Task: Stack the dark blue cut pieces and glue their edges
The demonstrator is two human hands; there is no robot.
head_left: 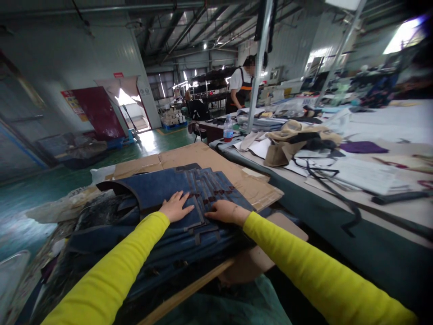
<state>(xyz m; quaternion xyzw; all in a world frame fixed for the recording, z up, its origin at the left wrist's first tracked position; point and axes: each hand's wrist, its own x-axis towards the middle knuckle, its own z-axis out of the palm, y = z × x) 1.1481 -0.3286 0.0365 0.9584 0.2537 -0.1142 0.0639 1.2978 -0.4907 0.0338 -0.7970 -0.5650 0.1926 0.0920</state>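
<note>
Dark blue cut fabric pieces lie in an overlapping, fanned stack in front of me, their notched edges stepping toward the right. My left hand rests on the top piece with its fingers spread. At the stepped edges of the pieces, my right hand has its fingers bent, with the tips at the border of a front piece. Whether those fingertips pinch the fabric is hidden. More dark blue fabric is piled below, and part of it folds over at the left.
Flat cardboard lies behind the stack. On the right, a long table carries eyeglasses, papers, cloth scraps and a plastic bottle. A person stands beyond it by a metal post. Green floor shows at the left.
</note>
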